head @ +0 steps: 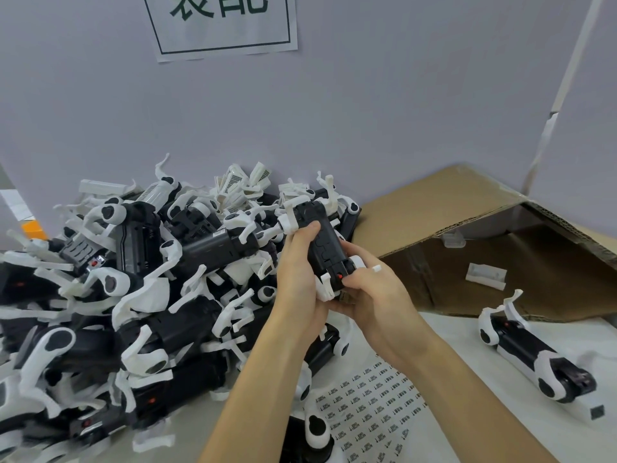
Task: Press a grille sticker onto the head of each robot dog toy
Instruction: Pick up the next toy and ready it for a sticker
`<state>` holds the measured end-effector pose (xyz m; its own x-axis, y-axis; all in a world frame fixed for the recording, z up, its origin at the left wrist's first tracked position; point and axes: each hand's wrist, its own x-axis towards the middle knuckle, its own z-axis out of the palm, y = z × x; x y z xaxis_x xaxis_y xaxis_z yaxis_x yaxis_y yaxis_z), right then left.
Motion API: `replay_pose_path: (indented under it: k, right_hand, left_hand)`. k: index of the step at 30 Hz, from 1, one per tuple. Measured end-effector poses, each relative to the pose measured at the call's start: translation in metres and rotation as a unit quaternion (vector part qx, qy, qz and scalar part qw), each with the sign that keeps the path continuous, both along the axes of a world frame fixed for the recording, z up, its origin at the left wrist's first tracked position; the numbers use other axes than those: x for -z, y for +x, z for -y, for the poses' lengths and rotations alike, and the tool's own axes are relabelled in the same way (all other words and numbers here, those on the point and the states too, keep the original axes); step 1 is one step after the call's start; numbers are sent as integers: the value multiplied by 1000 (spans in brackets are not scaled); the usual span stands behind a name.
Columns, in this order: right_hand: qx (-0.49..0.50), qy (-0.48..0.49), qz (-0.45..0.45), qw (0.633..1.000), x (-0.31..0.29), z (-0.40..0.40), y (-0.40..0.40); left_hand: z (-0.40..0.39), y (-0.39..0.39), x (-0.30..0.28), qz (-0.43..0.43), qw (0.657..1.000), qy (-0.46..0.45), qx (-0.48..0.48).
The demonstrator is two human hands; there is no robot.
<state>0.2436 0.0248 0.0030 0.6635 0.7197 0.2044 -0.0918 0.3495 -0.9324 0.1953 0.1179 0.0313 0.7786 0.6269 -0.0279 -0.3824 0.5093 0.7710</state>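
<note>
Both hands on one robot dog toy, above the sticker sheet.

From the left I see a pile of toys (133,295); a wall sign (222,23) with large characters cut off by the frame; my left hand (300,282) and right hand (374,295) gripping the robot dog toy (322,248); the sticker sheet (370,409), print too small to read; a cardboard box (500,235) far right.

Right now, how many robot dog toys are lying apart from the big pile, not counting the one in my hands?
1: a robot dog toy lies alone on the white table at right, before the cardboard box. Others near the sticker sheet adjoin the pile.
</note>
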Motion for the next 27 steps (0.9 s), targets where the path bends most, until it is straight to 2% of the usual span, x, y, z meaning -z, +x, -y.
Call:
replay_pose_path:
  k: [9,14,19,21,23,25,27]
  right_hand:
    - [47,-38,64,996,-2,-1,-7]
    - [-22,8,5,1000,-2,3,-2]
    - [-67,-10,24,997,-4,9,1]
    - [-35,-25,11,999,-8,12,7]
    - [63,-59,22,996,-9,17,17]
    - [173,-124,54,976,-6,24,29]
    - [219,-190,95,952,0,30,37]
  left_hand:
    - [1,-3,-2,-10,1000,19,5]
    - [-1,-5,-2,-8,1000,3,13]
    - [-9,-8,-4,25,999,-22,31]
    - [-13,-11,-6,53,997,-37,48]
    - [-16,-12,-8,59,996,-34,56]
    - [-15,-14,-12,59,996,-15,68]
    - [-15,-14,-15,64,995,23,72]
